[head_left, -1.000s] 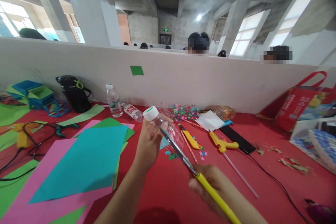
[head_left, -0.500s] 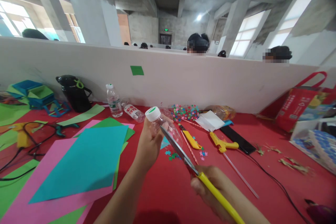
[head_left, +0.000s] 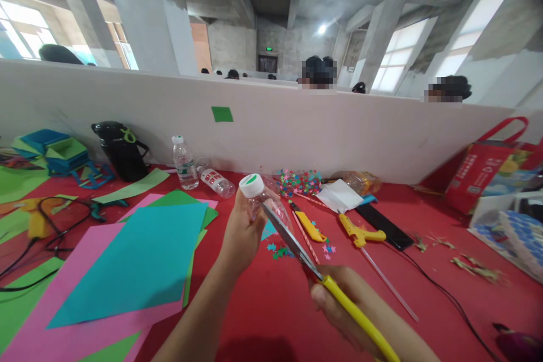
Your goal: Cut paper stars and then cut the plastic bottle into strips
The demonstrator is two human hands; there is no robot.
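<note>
While the left hand (head_left: 244,235) grips a clear bottle (head_left: 278,209), the right hand (head_left: 339,294) holds scissors (head_left: 288,236) to its side.
The left hand's fingers curl around the bottle near its white cap (head_left: 251,185), keeping it tilted above the red tabletop (head_left: 254,317); the right hand is closed about the yellow handle (head_left: 358,317), its exact finger spread hidden. Whether the blades bite into the plastic, I cannot tell. Just right of them lies a yellow utility knife (head_left: 311,227), then a yellow glue gun (head_left: 360,233); turquoise paper (head_left: 139,260) lies left of the left hand.
</note>
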